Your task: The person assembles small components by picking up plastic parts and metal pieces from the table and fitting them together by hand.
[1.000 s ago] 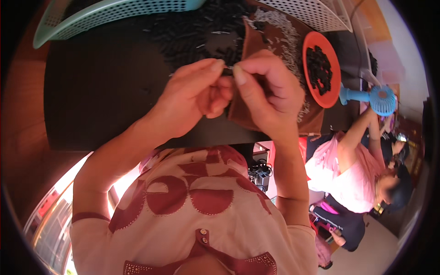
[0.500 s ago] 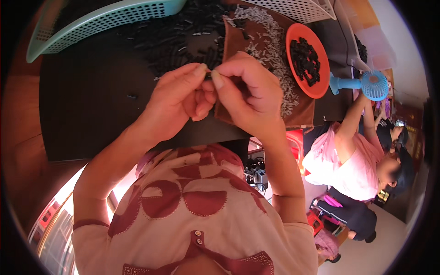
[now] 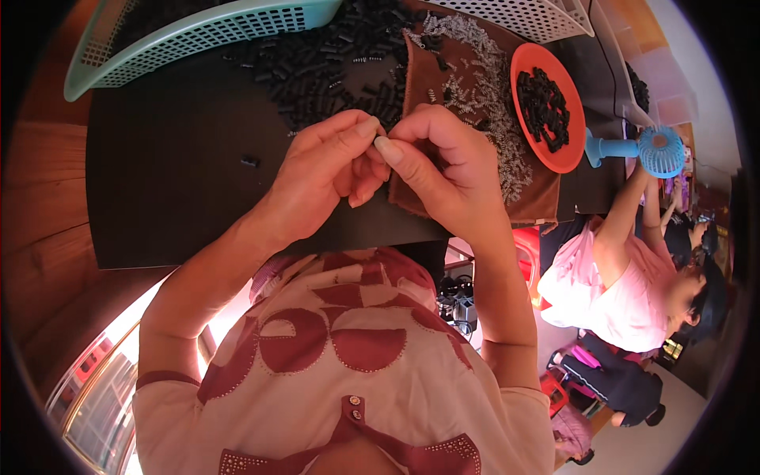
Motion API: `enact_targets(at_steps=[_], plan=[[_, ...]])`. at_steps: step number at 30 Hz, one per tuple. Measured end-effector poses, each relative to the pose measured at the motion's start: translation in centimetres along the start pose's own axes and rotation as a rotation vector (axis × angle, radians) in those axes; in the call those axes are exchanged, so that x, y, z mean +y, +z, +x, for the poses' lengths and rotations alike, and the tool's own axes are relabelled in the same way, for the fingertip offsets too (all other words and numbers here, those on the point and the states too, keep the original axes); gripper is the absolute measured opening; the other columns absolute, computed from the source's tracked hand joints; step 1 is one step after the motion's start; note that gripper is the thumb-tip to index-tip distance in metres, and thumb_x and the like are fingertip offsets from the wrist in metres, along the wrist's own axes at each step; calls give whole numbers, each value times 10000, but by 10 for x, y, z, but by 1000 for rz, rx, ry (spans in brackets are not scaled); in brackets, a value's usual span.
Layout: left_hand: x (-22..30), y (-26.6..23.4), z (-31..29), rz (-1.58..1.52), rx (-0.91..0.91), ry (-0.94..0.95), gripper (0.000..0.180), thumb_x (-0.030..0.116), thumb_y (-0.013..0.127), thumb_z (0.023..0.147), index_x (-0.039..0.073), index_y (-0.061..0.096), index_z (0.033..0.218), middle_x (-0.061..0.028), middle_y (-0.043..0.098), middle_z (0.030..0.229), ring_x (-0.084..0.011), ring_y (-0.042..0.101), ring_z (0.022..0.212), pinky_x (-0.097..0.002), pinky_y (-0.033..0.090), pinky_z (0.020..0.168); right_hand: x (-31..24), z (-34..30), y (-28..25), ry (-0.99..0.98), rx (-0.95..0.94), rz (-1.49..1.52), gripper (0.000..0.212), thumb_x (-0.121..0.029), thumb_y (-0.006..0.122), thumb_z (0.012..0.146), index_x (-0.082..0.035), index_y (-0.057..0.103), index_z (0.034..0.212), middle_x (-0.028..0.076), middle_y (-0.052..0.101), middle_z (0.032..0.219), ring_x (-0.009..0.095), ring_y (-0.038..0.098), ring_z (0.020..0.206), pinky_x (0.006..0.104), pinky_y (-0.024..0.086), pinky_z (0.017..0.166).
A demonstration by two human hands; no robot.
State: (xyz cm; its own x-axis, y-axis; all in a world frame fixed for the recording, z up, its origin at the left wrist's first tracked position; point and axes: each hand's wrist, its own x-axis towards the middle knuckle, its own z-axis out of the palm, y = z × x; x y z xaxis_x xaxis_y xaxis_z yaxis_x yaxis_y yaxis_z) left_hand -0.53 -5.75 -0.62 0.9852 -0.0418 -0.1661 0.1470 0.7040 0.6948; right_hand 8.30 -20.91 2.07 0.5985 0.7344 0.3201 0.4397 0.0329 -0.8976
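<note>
No readable text, label, brand, number or sign anywhere in view.

Wearer's clothing: short-sleeved cream top [image 3: 317, 404] with dark red pattern. Two large rounded motifs sit side by side across the front: left motif [image 3: 293, 344], red with a small cream cut-out; right motif [image 3: 369, 349], a red half-disc. Dotted pale outlines along both. Collar [image 3: 445, 455] dark red, points studded with small pale dots. Short red placket [image 3: 354, 427] carries two round buttons [image 3: 355, 402]. Left sleeve [image 3: 170, 408] edged in dark red band. Forearms, left hand [image 3: 321, 162] and right hand [image 3: 455, 170] bare.
</note>
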Motion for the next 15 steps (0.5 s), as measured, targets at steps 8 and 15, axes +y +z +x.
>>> enact_targets(at_steps=[8,15], plan=[[11,15,-1,124,56,-23,276,249,407,1016,20,518,909,-54,530,794,-92,446,598,-239,351,508,0,-7,-30,73,21,-31,67,-66,634,898,-9,598,897,41,580,751,92,539,624,227,434,570],[16,14,18,25,-58,-129,280,253,422,1011,25,511,877,-73,535,807,-107,443,597,-244,349,504,27,-1,-83,296,151,-237,103,-71,607,914,-10,622,997,-2,580,771,49,503,684,207,416,605]])
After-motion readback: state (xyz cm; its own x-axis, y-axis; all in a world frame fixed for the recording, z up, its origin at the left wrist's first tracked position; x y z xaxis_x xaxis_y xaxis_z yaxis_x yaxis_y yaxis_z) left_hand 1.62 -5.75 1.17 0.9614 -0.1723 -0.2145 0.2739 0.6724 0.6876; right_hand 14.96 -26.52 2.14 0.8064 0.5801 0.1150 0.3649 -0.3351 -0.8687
